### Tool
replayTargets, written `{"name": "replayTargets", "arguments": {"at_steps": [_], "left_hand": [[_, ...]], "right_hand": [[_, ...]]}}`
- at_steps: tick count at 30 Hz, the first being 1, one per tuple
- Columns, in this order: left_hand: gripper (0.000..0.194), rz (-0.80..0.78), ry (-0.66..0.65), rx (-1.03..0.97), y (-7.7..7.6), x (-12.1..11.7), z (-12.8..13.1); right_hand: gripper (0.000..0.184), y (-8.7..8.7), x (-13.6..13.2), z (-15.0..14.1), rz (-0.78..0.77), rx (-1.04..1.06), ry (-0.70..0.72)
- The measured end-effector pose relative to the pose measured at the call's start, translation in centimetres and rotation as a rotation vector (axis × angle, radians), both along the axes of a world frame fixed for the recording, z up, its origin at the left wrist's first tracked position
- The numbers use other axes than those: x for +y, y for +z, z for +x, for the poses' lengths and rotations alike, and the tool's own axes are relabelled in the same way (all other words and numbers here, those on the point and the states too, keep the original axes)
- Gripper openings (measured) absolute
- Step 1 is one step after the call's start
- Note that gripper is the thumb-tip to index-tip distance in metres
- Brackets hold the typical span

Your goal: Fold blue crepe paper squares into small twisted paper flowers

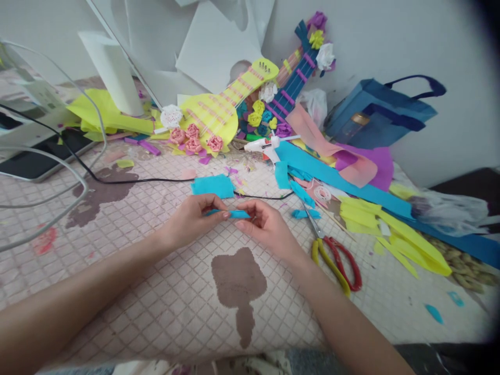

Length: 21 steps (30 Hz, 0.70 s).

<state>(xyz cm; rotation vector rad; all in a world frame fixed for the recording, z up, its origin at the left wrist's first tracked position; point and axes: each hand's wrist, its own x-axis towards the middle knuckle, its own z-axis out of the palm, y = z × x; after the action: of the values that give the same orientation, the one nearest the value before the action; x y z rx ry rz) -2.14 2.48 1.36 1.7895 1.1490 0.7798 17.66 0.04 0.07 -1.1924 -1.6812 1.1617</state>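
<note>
My left hand [193,219] and my right hand [263,225] meet above the quilted pink cloth [164,302], both pinching a narrow blue paper strip [238,214] held level between the fingertips. Each hand's fingers are closed on an end of it. A blue paper rectangle [213,185] lies flat just beyond my hands. Scissors [334,255] with yellow and red handles rest to the right of my right wrist.
A white glue gun [265,147] lies behind, its black cord running left. Yellow paper guitar [219,112] and blue paper guitar [292,83] with paper flowers lean at the back. Blue, yellow, pink paper strips pile right. A blue bag [375,114] stands at back right.
</note>
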Motion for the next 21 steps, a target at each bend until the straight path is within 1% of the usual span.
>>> {"name": "replayTargets", "arguments": {"at_steps": [4,7,10,14,17,21], "left_hand": [[0.017,0.039,0.001,0.005,-0.3,-0.4,0.4],[0.016,0.023,0.026,0.013,-0.4,-0.5,0.6],[0.018,-0.053,0.021,-0.077,-0.4,-0.3,0.4],[0.02,-0.216,-0.017,-0.202,-0.2,0.2,-0.3],[0.022,-0.304,-0.04,-0.22,0.1,0.5,-0.7],[0.033,-0.379,-0.002,-0.224,-0.2,0.9,-0.8]], "right_hand": [[0.013,0.1,0.0,-0.6,0.051,-0.059,-0.032],[0.008,0.1,0.0,-0.7,0.067,-0.079,-0.07],[0.008,0.1,0.1,-0.5,0.077,-0.077,-0.107],[0.01,0.2,0.2,-0.3,0.04,-0.04,-0.115],[0.011,0.2,0.3,-0.3,0.009,-0.015,-0.121],[0.011,0.3,0.3,-0.2,-0.015,0.013,-0.115]]}}
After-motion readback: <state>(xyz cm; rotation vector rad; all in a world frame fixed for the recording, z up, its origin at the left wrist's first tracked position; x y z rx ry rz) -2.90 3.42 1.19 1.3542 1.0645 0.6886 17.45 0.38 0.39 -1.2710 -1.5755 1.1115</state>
